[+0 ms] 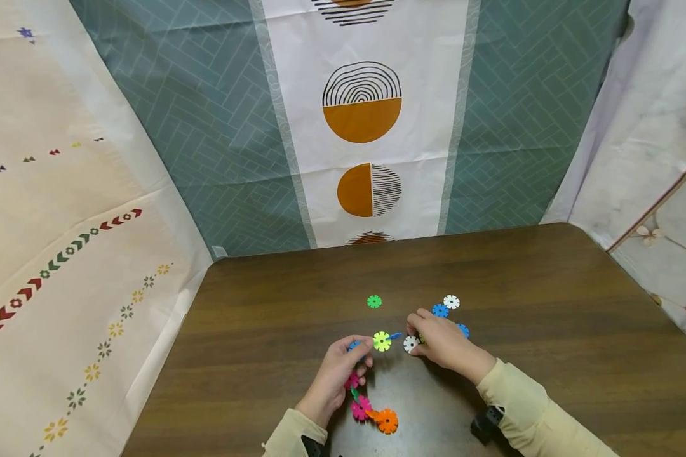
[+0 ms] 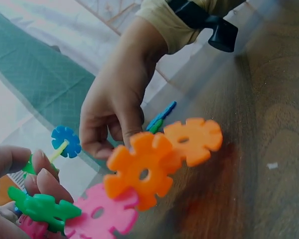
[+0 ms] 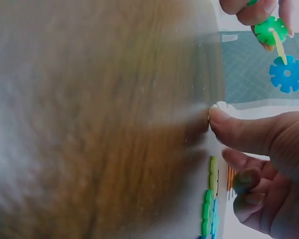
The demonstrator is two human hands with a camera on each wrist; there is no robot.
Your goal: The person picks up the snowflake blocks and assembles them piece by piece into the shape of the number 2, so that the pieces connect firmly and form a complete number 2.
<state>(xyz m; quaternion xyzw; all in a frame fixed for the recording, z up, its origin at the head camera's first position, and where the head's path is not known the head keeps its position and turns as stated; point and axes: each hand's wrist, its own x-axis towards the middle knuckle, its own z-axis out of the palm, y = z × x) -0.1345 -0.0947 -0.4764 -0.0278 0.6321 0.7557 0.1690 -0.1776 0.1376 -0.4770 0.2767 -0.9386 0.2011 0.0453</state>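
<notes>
My left hand (image 1: 338, 369) grips a chain of slotted plastic snowflake discs joined edge to edge. A yellow disc (image 1: 382, 341) and a blue disc (image 1: 396, 336) stick out to its right. From below the hand hang a pink disc (image 1: 361, 408) and an orange disc (image 1: 387, 421); the left wrist view also shows a green disc (image 2: 45, 209) in the chain. Part of the chain is hidden by the fingers. Low over the table, my right hand (image 1: 448, 343) pinches a white disc (image 1: 411, 344) between thumb and fingers.
Loose discs lie beyond and around the right hand: a white disc (image 1: 451, 301), a blue disc (image 1: 441, 310) and another blue disc (image 1: 463, 330). A green disc (image 1: 374, 301) lies apart, farther back. The brown wooden table (image 1: 274, 298) ends at a hanging patterned cloth (image 1: 234, 158).
</notes>
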